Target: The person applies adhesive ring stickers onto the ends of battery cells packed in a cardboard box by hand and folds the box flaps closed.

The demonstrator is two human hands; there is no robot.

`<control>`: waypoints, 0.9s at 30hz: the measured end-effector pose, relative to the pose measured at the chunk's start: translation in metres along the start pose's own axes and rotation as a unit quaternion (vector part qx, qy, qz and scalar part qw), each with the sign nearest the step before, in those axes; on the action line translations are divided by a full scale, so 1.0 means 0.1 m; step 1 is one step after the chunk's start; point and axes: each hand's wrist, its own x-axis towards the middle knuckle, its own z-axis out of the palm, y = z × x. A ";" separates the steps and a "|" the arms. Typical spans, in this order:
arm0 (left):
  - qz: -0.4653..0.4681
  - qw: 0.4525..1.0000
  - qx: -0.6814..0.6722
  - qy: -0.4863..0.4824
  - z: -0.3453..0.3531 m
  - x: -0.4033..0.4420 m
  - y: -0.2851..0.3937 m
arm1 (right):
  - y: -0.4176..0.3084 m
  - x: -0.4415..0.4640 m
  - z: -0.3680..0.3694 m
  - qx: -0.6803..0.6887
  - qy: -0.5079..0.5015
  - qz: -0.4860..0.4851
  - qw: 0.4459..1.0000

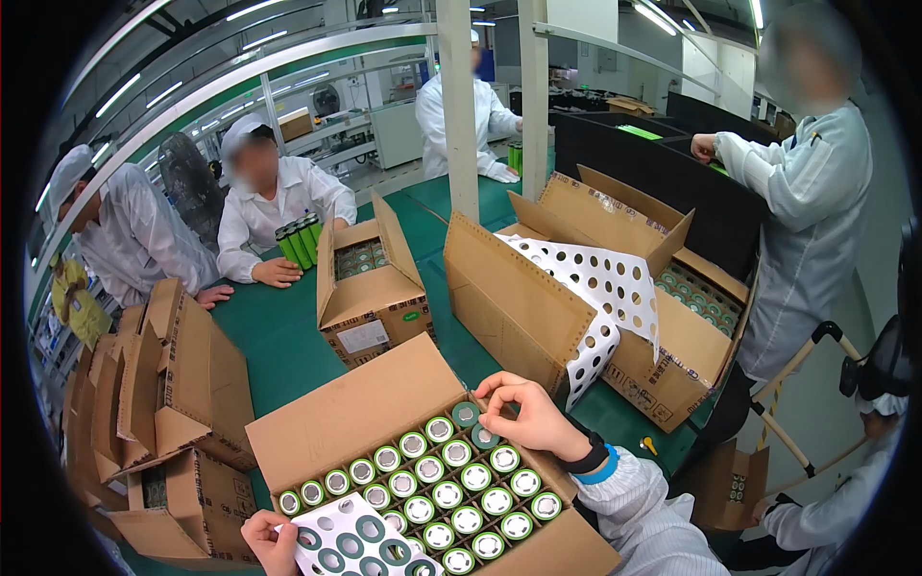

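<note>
An open cardboard box (355, 413) in front of me holds rows of upright cylindrical battery cells (448, 494) with green wraps and pale metal tops, set in a brown divider grid. My left hand (272, 543) pinches the edge of a white sticker sheet (317, 555) carrying dark green rings, over the box's near left part. At the far right corner of the grid, my right hand (526, 415) has its fingers curled together, fingertips on a green ring sticker (484, 438) at a cell top. Beside it, another cell (465, 414) also wears a dark green ring.
Cardboard boxes stand on the green table (279, 331): a box of cells (375, 322) ahead, a larger box (663, 379) with a punched white sheet (600, 288) at right, stacked boxes (197, 384) at left. Across the table, a person (279, 192) holds green cells (300, 238). Other people stand around.
</note>
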 end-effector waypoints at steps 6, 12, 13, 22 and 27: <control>0.007 1.000 0.004 -0.009 -0.02 0.01 -0.03 | -0.03 -0.01 0.01 -0.013 0.000 -0.009 1.000; 0.008 1.000 0.002 -0.008 -0.01 0.01 -0.01 | -0.03 0.00 0.00 -0.030 0.000 -0.021 0.999; 0.001 1.000 -0.003 -0.007 0.00 0.01 0.00 | 0.00 0.00 0.00 -0.045 0.004 -0.043 0.998; 0.025 1.000 0.013 -0.010 -0.02 0.02 -0.03 | -0.02 0.00 0.00 -0.078 0.001 -0.073 0.994; 0.008 1.000 0.006 -0.009 -0.02 0.01 -0.02 | -0.04 0.00 0.00 -0.089 0.001 -0.083 0.993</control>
